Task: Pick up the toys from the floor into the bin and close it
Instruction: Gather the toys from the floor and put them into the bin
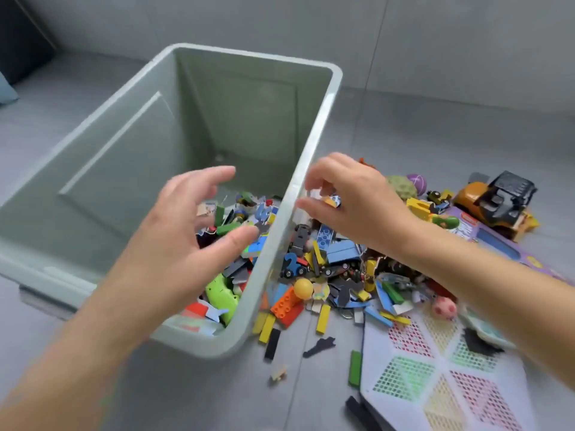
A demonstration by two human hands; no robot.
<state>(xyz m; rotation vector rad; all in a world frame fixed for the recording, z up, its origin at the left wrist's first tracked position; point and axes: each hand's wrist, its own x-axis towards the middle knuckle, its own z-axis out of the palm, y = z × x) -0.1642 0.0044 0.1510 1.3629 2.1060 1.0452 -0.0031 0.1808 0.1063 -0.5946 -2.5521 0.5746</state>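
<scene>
A pale green plastic bin (pixel 314 144) stands open on the grey floor, with several small toys (pixel 236 225) lying in its near right corner. My left hand (pixel 189 231) hovers over the inside of the bin, fingers spread and holding nothing. My right hand (pixel 351 197) is just outside the bin's right rim, fingers curled around a few small toy pieces (pixel 331 200). A heap of bricks and small toys (pixel 342 269) lies on the floor right of the bin. No lid is in view.
An orange and black toy truck (pixel 497 200) sits at the far right beside a purple book (pixel 510 244). A white perforated hexagon board (pixel 435 368) lies at the near right. A yellow ball (pixel 303 288) and a pink ball (pixel 445 307) rest in the pile.
</scene>
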